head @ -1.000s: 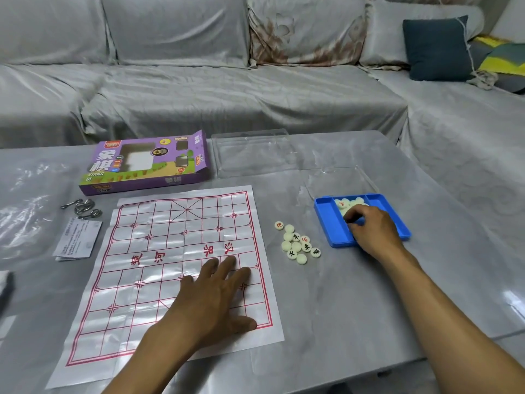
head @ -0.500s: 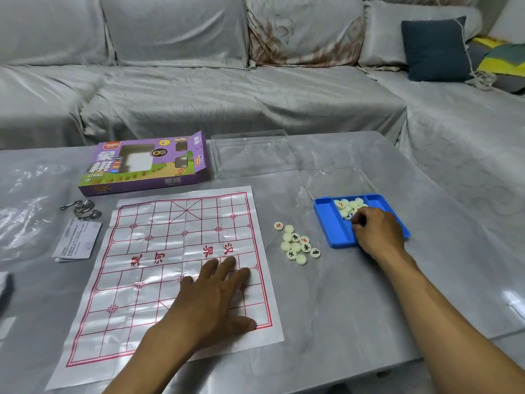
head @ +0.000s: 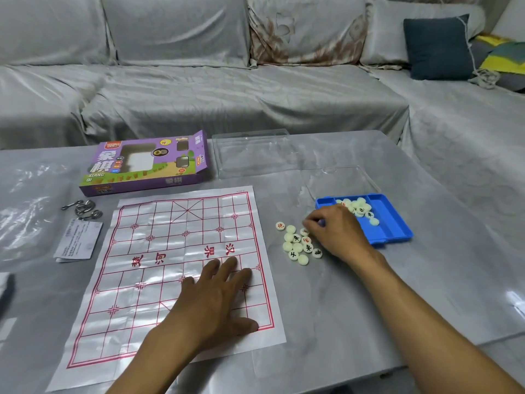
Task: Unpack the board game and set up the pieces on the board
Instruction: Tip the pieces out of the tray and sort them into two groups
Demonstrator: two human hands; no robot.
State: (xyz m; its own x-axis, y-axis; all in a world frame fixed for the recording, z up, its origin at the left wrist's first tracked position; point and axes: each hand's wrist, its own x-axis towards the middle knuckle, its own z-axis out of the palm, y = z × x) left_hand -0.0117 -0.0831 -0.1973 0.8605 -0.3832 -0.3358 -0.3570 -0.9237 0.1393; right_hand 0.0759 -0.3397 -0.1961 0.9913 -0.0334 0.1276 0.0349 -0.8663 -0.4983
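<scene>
A grey-covered sofa runs along the far side of the grey table, with a dark blue cushion at far right. On the table's left lie a metal wire puzzle, a folded leaflet and crinkled clear plastic.

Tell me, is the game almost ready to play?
Not yet. The paper board is unfolded, held flat by the left hand. The right hand is adding to the pile of pieces beside it. More wait in the blue tray; none are placed.

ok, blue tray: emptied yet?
Not empty. The blue tray holds a cluster of pale pieces at its far end; the rest shows bare floor.
</scene>
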